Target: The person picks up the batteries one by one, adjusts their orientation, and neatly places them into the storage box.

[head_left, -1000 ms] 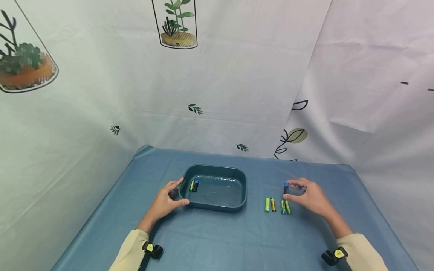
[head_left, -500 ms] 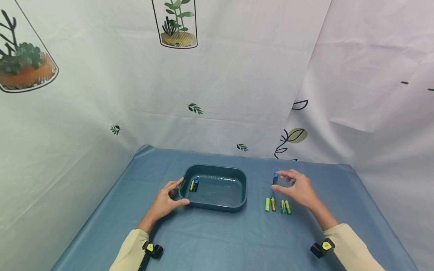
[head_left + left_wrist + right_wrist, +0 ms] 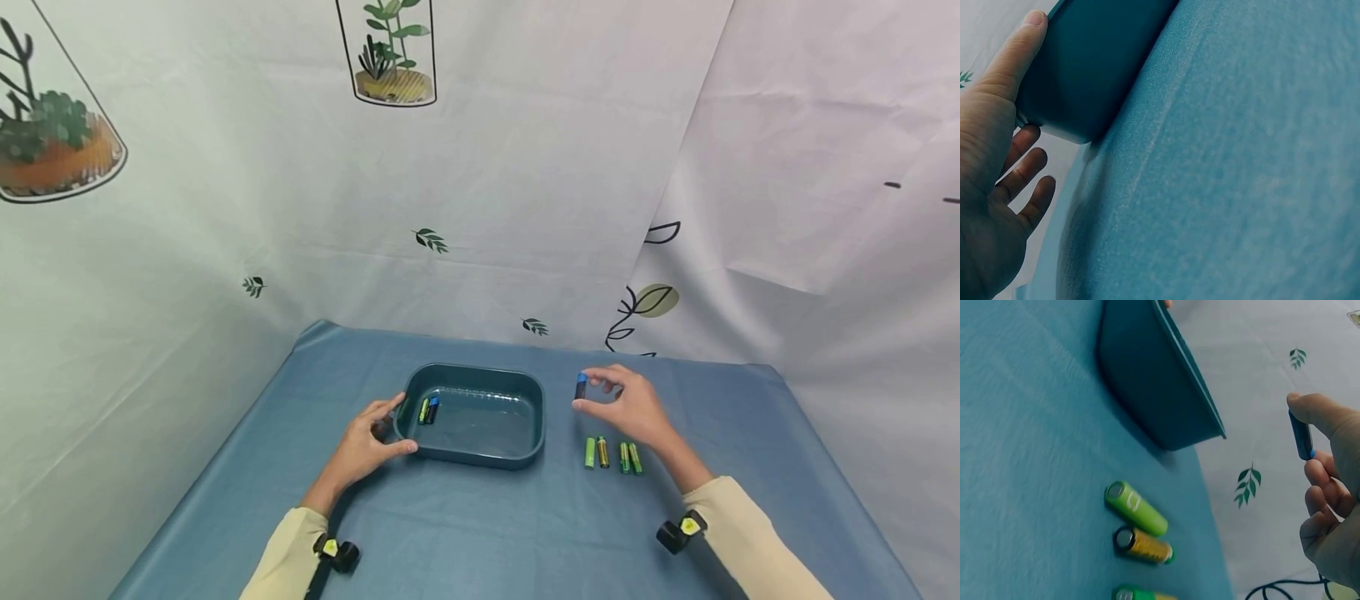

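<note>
A pale printed sheet [image 3: 525, 167] hangs behind a table [image 3: 480, 533] spread with blue cloth. Compared with a second ago, the right hand [image 3: 628, 407] has shifted left and farther out, carrying a dark battery [image 3: 581, 387] pinched between thumb and fingertips, blue end up; it is now past the left end of the row of four batteries [image 3: 589, 453], which lie as before. The left hand [image 3: 363, 446] still holds the left end of the tray [image 3: 487, 417], thumb on the near side, and the two batteries [image 3: 432, 410] inside remain by its left wall. The tray's right rim is near the carried battery, whose height is hard to judge. A strip of cloth separates tray and row; the table's far edge runs behind both.
</note>
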### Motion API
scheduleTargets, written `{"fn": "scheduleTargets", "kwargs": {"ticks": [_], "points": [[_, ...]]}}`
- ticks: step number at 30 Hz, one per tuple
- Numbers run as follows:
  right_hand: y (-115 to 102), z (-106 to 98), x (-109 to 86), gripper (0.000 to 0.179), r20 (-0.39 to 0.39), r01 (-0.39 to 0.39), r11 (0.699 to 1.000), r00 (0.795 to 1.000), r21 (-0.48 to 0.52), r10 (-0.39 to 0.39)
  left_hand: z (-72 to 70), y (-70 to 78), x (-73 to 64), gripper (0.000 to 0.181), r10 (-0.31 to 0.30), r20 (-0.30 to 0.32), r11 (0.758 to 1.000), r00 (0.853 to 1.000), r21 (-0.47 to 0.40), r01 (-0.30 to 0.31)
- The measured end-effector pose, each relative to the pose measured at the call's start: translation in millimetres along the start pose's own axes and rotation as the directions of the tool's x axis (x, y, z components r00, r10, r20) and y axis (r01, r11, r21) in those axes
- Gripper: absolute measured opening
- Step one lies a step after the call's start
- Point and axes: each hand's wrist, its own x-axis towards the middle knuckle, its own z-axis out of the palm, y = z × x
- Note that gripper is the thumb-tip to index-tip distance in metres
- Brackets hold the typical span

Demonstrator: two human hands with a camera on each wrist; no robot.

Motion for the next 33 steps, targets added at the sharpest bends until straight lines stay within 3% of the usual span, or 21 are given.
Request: {"fn": "scheduleTargets", "kwargs": {"ticks": [18,33], "points": [[-34.2,24.8,30.6,0.055,0.038,0.027,0.998,0.999,0.062,-0.029,-0.6,2.6,-0.3,0.092,-0.011,0.004,1.000,1.000,0.009,0.011],[-44.3,50.4,51.2,0.055,0.088,0.032,0.996,0.995,0.078,-0.039,-1.7,2.2,-0.4,0.091,0.000,0.003,1.000,1.000,0.002,0.000]]}}
